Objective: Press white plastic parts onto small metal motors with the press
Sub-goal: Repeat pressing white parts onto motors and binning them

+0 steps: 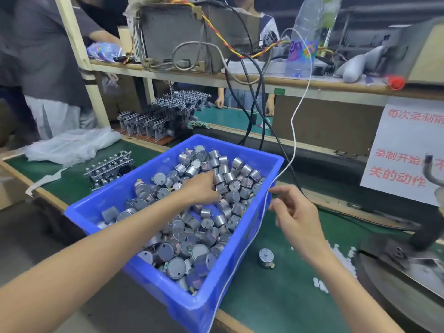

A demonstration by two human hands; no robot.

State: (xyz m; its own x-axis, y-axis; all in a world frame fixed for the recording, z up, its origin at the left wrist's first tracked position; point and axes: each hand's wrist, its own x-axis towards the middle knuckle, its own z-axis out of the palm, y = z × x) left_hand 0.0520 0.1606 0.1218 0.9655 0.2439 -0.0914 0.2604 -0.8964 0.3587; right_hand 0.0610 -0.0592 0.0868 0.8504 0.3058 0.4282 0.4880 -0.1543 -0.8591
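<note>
A blue plastic bin [168,296] sits on the green bench, filled with several small round metal motors [192,236]. My left hand [200,188] reaches into the bin with its fingers curled down among the motors; whether it grips one is hidden. My right hand [296,212] hovers just right of the bin, fingers loosely bent, holding nothing. One motor [266,257] stands alone on the mat below my right hand. Small white plastic parts [341,258] lie scattered by the press base [396,284] at the right.
A white cable [294,140] drapes over the bin's right rim, beside black cables. Racks of metal parts [110,168] and a plastic bag [72,145] lie at the left. A shelf with equipment runs above; other people stand behind. A paper sign [406,150] hangs at the right.
</note>
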